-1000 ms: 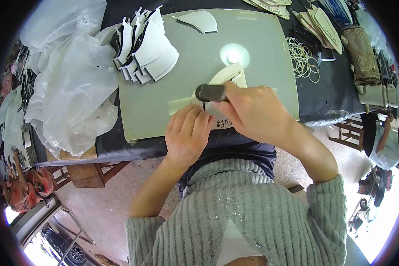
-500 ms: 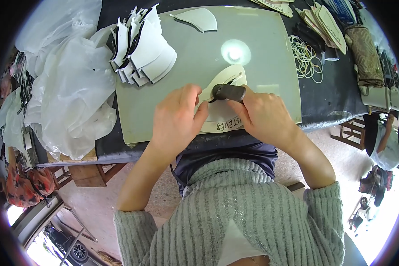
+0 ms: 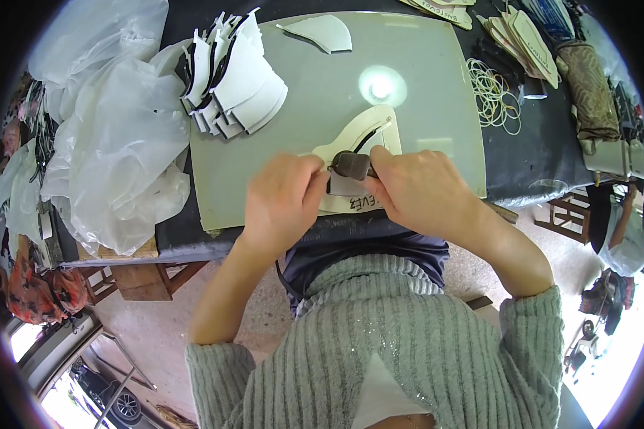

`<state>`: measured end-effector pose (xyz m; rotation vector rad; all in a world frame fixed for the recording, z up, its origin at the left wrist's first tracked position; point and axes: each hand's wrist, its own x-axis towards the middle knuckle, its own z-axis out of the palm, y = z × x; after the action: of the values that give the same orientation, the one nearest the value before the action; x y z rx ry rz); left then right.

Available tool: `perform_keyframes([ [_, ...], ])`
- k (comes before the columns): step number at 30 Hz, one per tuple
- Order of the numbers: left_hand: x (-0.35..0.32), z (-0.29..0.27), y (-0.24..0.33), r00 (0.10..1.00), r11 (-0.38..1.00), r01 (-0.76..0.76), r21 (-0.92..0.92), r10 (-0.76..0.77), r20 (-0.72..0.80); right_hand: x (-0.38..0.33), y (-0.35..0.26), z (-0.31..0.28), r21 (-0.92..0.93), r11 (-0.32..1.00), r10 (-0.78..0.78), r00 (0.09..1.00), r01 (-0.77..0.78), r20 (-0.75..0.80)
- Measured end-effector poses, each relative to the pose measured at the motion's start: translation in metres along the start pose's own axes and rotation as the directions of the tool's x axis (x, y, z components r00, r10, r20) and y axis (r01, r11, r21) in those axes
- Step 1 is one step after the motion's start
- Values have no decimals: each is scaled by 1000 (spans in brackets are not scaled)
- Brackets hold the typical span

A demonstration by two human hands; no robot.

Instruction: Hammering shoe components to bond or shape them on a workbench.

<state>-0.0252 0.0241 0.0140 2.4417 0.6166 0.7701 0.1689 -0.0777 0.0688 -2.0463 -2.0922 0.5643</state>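
Right hand (image 3: 415, 187) grips the dark tool (image 3: 350, 165), left hand (image 3: 283, 200) pinches beside it, both over the cream template (image 3: 361, 139) near the mat's (image 3: 279, 143) front edge, long axis running away.

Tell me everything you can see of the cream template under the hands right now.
The cream template is a flat, stiff-looking curved sheet, like card or plastic, with a narrow dark slot near its far tip. It lies flat on the grey-green cutting mat, near the mat's front edge. Dark lettering marks its near end. The left hand and right hand cover its near part, holding a dark-handled tool over it.
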Motion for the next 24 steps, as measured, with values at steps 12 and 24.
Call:
perform_keyframes([
  [12,-17,16,3,973,988,-120,97,137,-188,0,-7,8,36,996,80,995,-78,-52],
  [24,-6,3,-1,986,989,129,-76,-136,-97,10,-7,9,24,997,71,994,-69,-81],
])
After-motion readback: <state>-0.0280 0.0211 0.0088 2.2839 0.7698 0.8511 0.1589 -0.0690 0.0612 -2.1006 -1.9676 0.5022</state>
